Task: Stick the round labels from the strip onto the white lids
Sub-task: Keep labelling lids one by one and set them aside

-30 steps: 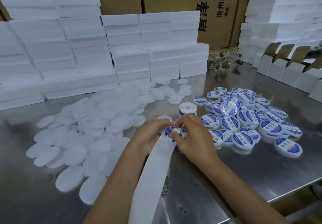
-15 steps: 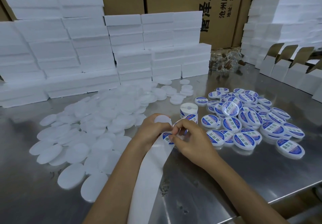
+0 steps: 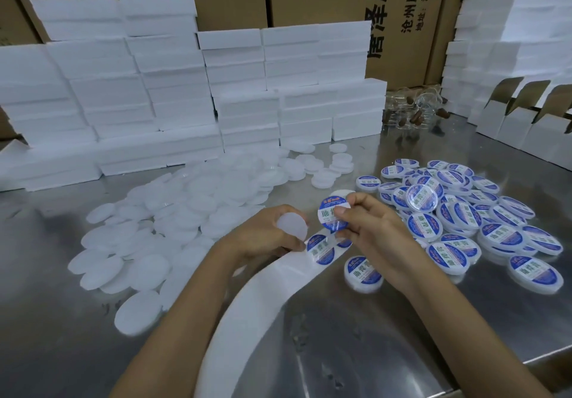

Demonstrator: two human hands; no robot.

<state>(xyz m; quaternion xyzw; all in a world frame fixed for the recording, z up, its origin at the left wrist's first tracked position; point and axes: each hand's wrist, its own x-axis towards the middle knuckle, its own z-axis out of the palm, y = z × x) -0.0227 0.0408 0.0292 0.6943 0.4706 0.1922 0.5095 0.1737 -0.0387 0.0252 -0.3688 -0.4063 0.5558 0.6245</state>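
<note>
With our left hand [image 3: 263, 236] gripping a bare lid [image 3: 292, 225] above the strip [image 3: 263, 298] and our right hand [image 3: 365, 227] pinching a peeled label [image 3: 332, 213] just beside it, we should centre it before pressing.

Steel desk [image 3: 387, 320] loaded with lids, boxes and label strip

Bare white lids [image 3: 173, 212] spread toward 10 o'clock, labelled lids [image 3: 458, 218] heaped at 2 o'clock, stacked white boxes [image 3: 185, 103] along 11 to 12 o'clock, open cartons [image 3: 526, 128] at 2 o'clock; the white strip [image 3: 247, 320] trails toward 6 o'clock.
</note>
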